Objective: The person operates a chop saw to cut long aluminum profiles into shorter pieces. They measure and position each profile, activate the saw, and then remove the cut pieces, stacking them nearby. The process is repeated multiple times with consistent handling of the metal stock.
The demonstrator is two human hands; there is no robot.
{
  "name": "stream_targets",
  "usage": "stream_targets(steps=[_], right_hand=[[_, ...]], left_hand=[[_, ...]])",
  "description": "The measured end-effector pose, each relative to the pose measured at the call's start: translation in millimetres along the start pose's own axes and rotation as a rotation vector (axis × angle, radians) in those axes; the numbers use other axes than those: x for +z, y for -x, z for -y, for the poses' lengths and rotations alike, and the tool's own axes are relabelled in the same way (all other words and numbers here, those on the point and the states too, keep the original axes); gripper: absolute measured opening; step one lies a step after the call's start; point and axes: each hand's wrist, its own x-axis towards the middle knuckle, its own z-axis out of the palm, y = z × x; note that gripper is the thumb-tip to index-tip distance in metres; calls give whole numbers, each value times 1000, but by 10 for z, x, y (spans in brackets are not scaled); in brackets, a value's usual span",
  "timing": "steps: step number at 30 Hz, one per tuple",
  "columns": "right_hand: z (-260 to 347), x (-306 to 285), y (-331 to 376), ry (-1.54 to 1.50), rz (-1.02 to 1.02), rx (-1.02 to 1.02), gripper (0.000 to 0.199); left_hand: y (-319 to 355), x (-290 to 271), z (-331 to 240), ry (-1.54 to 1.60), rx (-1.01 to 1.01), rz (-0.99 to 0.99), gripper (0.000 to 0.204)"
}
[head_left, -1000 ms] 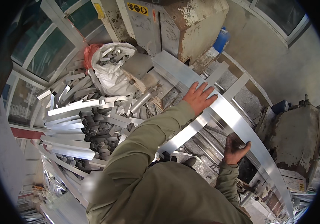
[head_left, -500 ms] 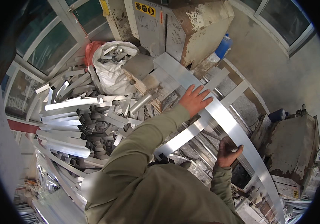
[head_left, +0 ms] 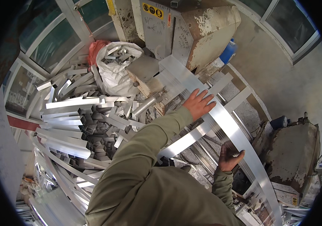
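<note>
Left hand [head_left: 199, 104]: spread flat on aluminium profile [head_left: 230, 128], centre-right of frame. Right hand [head_left: 228, 160]: cupped at its edge, grip unclear. Apparent step: steadying; next move likely calls for both hands.

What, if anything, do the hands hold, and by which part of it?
The left hand rests on the long metal profile; the right hand is at its near edge, but whether it grips is unclear.

Flat metal x-bars [head_left: 185, 141], long alum. profile [head_left: 227, 122] lying across.
</note>
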Motion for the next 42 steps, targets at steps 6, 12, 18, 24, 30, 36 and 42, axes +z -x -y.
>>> stream_targets(steps=[6,12,18,24,30,36,42], right_hand=[[28,-11,23,-27,-13,9,43],[36,9,43,-55,83,62,44],[91,-8,67,58,48,60,45],[96,9,72,99,55,78,49],[326,96,275,289,1,330,56],[329,773,416,1361,460,-355,45],[-129,1299,-333,2331,629,-1111,62]], left_hand=[[21,-29,-45,-3,-1,10,54],[11,-12,-20,-22,4,-2,56],[41,17,-8,-15,9,-13,52],[-3,15,18,-15,-3,-5,53],[9,4,-14,-7,-15,2,52],[8,-3,-13,-8,4,10,52],[-18,-58,-67,-26,6,51,56]])
